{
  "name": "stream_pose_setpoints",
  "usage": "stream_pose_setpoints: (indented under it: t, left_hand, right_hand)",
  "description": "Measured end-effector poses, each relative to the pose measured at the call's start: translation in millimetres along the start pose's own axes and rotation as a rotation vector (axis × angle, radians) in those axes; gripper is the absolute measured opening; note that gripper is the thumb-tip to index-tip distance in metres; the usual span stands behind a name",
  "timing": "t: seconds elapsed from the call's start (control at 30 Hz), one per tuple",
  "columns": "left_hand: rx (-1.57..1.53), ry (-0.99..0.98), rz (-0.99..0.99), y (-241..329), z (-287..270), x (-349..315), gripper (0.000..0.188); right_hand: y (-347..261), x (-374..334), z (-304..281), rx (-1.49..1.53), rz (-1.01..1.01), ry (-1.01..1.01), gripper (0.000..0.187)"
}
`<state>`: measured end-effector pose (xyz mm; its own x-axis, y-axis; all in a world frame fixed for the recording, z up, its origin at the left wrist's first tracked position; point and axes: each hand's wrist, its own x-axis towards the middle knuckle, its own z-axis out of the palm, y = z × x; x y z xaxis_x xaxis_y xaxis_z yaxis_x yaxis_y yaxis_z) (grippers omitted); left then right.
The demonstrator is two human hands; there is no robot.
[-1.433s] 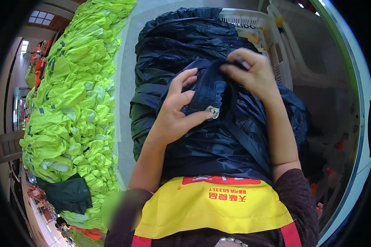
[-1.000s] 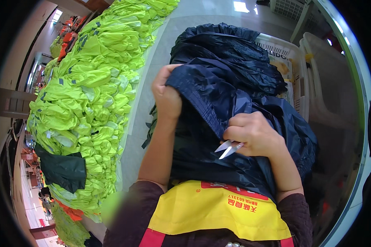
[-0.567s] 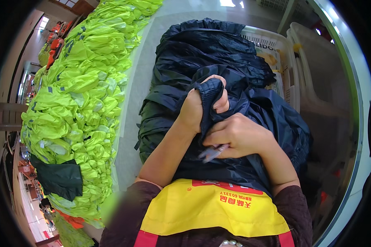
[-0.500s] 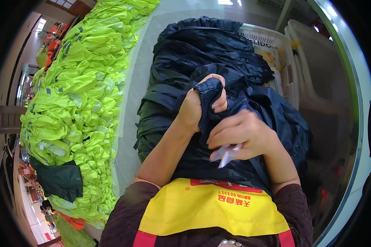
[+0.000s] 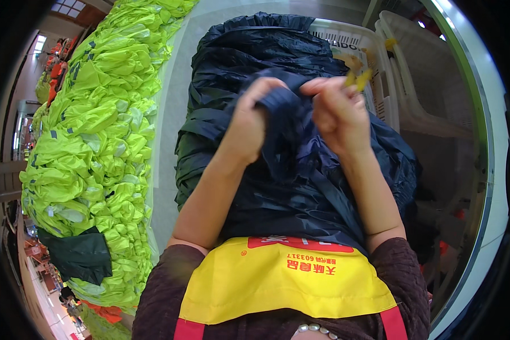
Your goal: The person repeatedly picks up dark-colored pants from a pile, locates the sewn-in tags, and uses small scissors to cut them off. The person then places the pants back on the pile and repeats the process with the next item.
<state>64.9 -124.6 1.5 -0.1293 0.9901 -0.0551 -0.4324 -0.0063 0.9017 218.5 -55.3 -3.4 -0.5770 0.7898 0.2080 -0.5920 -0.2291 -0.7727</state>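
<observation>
Between my hands is a dark navy garment (image 5: 286,133) of thin, shiny fabric, bunched up and partly blurred. My left hand (image 5: 248,126) is closed round its gathered, elastic-looking cuff, fingers curled over the top. My right hand (image 5: 340,116) is raised just to the right of the cuff, thumb and forefinger drawn together at its edge. From the back of that hand's grip stick out two short, blurred blades, tinged yellow, which look like small thread snips (image 5: 358,80). Whether the right fingertips also pinch fabric or thread I cannot tell.
A thick pile of navy garments (image 5: 255,51) lies under and beyond my hands. Along the left stretches a long heap of bright yellow-green garments (image 5: 96,147) with a dark cloth piece (image 5: 82,255) on it. White plastic crates (image 5: 382,85) stand at the right.
My right hand has risen away from me beside the cuff; its blades pointed toward me before and now point away. My left hand has shifted slightly left, still holding the garment.
</observation>
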Motion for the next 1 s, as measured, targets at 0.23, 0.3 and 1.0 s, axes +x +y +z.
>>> stream_pose_setpoints:
  t: [0.23,0.3,1.0]
  left_hand:
    - [-0.650,0.176,0.297,36.8,-73.6,-8.8,0.019]
    - [-0.651,0.203,0.380,36.5,-74.1,-17.9,0.024]
    - [1.552,0.059,0.378,49.9,-113.2,-161.3,0.045]
  right_hand:
    - [-22.6,1.0,0.9,-0.442,-0.182,-0.019,0.034]
    - [-21.5,-9.6,23.2,-0.662,-0.045,-0.146,0.065]
    - [-21.0,-44.3,57.4,-1.535,-0.018,-0.491,0.014]
